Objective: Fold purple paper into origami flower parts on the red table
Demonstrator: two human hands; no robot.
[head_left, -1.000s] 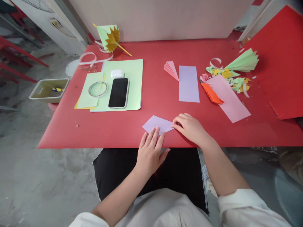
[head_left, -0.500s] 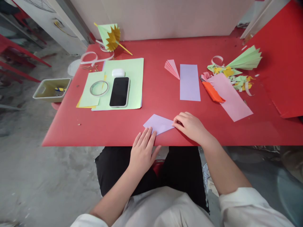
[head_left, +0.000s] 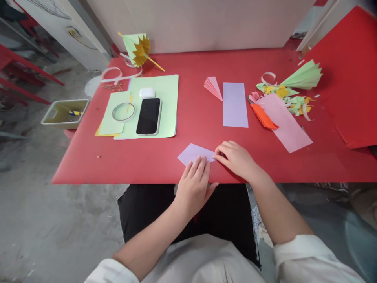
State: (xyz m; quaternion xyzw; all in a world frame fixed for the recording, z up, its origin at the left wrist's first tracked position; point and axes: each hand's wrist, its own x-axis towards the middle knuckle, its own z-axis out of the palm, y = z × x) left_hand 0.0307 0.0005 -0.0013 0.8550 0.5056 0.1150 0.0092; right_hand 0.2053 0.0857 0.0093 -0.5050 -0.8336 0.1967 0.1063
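On red table (head_left: 200, 118), phone (head_left: 148, 116), cutter (head_left: 264, 116), left hand (head_left: 192, 189) flat, right hand (head_left: 235, 159) pinching purple paper (head_left: 189, 153)

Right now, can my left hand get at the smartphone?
Probably yes. Your left hand rests on the pointed lilac paper, with just red tabletop and the edge of the green paper between it and the smartphone, which lies uncovered.
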